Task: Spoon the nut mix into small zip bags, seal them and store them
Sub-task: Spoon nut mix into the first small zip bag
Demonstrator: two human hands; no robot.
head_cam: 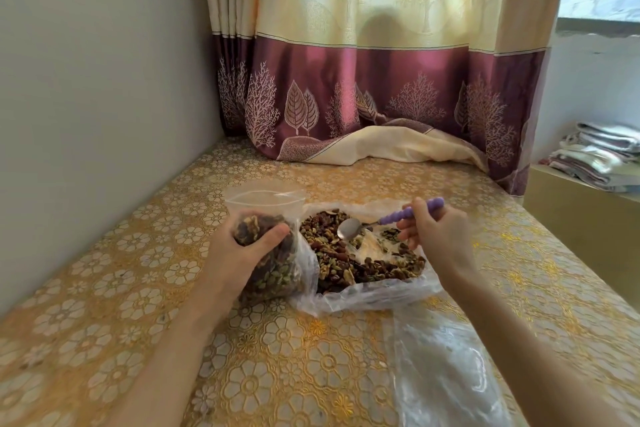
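Observation:
A small clear zip bag [268, 199], mostly full of nut mix, stands upright on the table with its mouth open. My left hand [239, 250] grips it around the middle. To its right lies a large open plastic bag [374, 295] holding a spread of nut mix [329, 250]. My right hand [440, 236] holds a spoon [349, 228] by its purple handle. The metal bowl of the spoon looks empty and hovers just over the nut mix in the large bag.
The table [138, 288] wears a gold flower-patterned cloth and sits against a grey wall on the left. A curtain [363, 97] drapes onto its far edge. Empty clear bags [446, 371] lie at the near right. Folded cloths [602, 156] are stacked on a ledge at far right.

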